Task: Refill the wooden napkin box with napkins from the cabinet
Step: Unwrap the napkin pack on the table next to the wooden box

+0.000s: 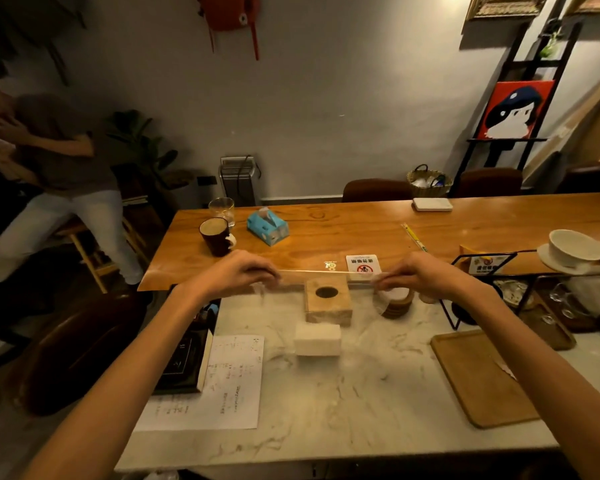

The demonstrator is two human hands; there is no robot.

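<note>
While both arms reach forward over the marble counter (326, 410), the left hand (236, 271) and the right hand (426, 273) each pinch one end of a stretched sheet of clear plastic wrap (326, 292), fingers pressed together on the film. The wrap hangs across centre frame, directly in front of the wooden napkin box (328, 299), which stands upright on the counter with its round top opening visible through the film. Just below the box, touching or nearly touching its near side, lies a white stack of napkins (317, 339).

Right of the box stands a stack of round coasters (397, 303), partly hidden by the right hand's fingers. At lower right lies a wooden tray (478, 379); at lower left, printed paper sheets (222, 382) beside a dark book (184, 362).

Beyond the counter runs a wooden table (361, 233) carrying a dark mug (215, 235), a clear glass (221, 209), a blue tissue pack (267, 226) and a small no-smoking sign (362, 266). A white cup on a saucer (574, 249) sits at the right edge. A seated person (56, 174) occupies the upper left of the frame.
</note>
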